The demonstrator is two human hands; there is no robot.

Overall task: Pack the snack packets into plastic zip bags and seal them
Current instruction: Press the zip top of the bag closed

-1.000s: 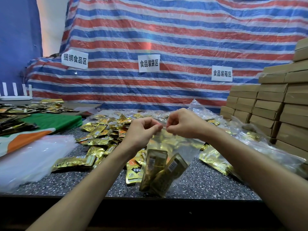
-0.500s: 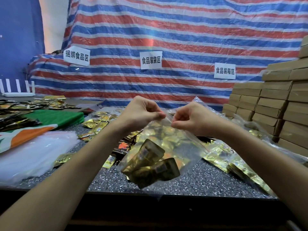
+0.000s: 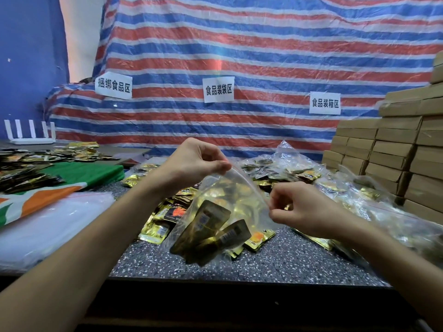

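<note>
A clear plastic zip bag hangs above the table with two gold snack packets inside it. My left hand pinches the bag's upper left corner at the zip edge. My right hand pinches the zip edge lower down on the right, so the top edge slants down to the right. Loose gold snack packets lie heaped on the speckled table behind and beneath the bag.
Filled clear bags pile up at the back right, in front of stacked cardboard boxes. A stack of empty clear bags lies at the left, beside green and orange cloth. A striped tarp hangs behind.
My hands have drawn apart along the zip edge. The right hand slid down and to the right, the left stayed high, and the bag now hangs slanted.
</note>
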